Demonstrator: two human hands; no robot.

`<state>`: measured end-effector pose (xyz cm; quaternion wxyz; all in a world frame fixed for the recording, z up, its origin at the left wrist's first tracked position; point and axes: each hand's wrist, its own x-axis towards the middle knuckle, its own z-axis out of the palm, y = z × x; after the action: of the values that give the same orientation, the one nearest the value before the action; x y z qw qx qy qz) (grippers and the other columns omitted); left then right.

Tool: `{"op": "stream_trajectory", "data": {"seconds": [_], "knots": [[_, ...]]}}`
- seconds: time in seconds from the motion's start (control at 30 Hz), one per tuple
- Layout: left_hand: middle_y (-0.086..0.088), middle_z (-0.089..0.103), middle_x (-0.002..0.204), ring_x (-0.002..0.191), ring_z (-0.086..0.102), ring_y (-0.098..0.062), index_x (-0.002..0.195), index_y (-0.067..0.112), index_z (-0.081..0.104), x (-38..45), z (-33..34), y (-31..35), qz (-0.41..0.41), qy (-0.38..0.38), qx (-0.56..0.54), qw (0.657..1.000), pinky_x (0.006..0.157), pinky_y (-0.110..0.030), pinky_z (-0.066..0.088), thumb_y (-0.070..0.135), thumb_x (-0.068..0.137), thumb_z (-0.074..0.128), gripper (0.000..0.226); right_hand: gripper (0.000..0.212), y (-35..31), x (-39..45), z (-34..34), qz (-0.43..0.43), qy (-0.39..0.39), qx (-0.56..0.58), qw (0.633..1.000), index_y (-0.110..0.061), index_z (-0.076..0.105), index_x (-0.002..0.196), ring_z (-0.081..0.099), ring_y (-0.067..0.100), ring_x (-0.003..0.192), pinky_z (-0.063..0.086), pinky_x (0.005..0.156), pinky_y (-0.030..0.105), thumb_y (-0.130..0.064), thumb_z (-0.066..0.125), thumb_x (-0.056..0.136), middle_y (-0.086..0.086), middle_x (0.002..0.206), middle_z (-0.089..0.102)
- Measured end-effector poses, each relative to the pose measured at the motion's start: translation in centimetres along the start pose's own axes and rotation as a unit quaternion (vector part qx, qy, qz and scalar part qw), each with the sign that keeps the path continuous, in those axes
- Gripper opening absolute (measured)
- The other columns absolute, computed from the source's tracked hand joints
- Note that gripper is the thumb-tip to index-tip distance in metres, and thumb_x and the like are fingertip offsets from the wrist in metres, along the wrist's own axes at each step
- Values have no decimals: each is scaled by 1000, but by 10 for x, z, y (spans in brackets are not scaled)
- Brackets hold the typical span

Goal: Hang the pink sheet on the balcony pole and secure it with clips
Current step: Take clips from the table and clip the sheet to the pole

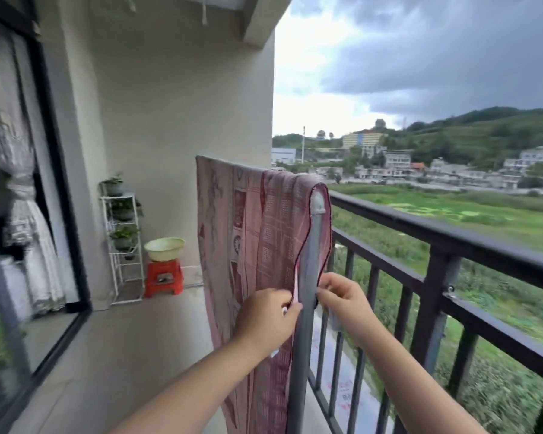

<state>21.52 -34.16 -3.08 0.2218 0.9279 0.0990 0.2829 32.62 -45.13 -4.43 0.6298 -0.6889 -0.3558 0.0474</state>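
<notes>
Pink sheet (257, 233) draped over grey pole (308, 277); left hand (264, 317) and right hand (342, 302) each pinch its edge beside the pole.

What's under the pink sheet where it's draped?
A grey pole shows in the gap of the pink sheet, between the left hand and right hand. Its far stretch is covered.

Balcony of a home, high above fields and a town. Dark metal railing (420, 233) along the open side, white plant rack (121, 242) with potted greens by the wall, red stool (163, 278) bearing a basin (164, 248), sliding glass door (29, 183) with lace curtains behind.
</notes>
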Motion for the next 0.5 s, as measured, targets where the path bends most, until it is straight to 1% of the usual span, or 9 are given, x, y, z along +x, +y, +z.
{"op": "stream_trajectory", "data": {"seconds": [0.07,0.13,0.2,0.23,0.3,0.37,0.4,0.5], "knots": [[3,30,49,56,35,-20,47,18,24,-1,-4,4,-8,-16,3,1000,52,-30,20,27,87,53,50,20,3,0,1,-1,-20,-20,1000,-11,52,61,36,11,45,29,46,23,-1,54,78,-1,51,43],[4,35,50,59,41,-21,49,19,28,-2,-7,9,-10,-48,24,999,54,-26,26,26,87,52,46,17,3,-3,0,4,-33,-45,998,-3,49,63,31,2,36,27,40,15,0,54,79,-6,46,40],[5,37,50,61,43,-22,48,21,29,-1,-10,14,-6,-65,54,996,55,-25,28,25,88,51,45,19,2,-7,-2,1,-53,-73,996,-2,49,64,29,1,32,25,36,10,-2,54,82,-11,41,36],[5,37,50,61,43,-22,48,20,30,-1,-10,16,-2,-70,66,995,55,-25,28,25,88,51,45,21,2,-10,-5,-5,-57,-84,995,-3,48,63,29,1,33,25,37,10,-4,54,83,-11,41,34],[5,36,49,57,41,-21,47,20,29,-1,-12,19,3,-83,81,993,53,-25,26,23,87,51,46,25,3,-16,-13,-17,-49,-103,993,-4,45,61,28,2,36,25,40,13,-5,53,84,-3,48,30],[4,34,48,50,35,-15,47,19,28,-1,-14,22,3,-100,86,991,47,-26,22,22,88,51,47,26,3,-23,-25,-33,-40,-121,991,0,42,61,26,4,40,25,43,18,-5,51,84,2,53,27],[2,32,48,49,33,-14,46,18,27,0,-15,23,4,-114,89,989,47,-26,20,21,88,50,48,26,2,-27,-32,-41,-38,-125,991,2,42,62,28,7,44,25,45,21,-6,51,85,4,55,29],[-2,29,49,57,34,-21,46,15,27,1,-15,30,26,-164,92,982,54,-27,23,20,86,52,47,23,-5,-36,-53,-60,-28,-61,996,8,45,69,31,18,52,25,48,26,-6,50,86,11,58,34]]}}
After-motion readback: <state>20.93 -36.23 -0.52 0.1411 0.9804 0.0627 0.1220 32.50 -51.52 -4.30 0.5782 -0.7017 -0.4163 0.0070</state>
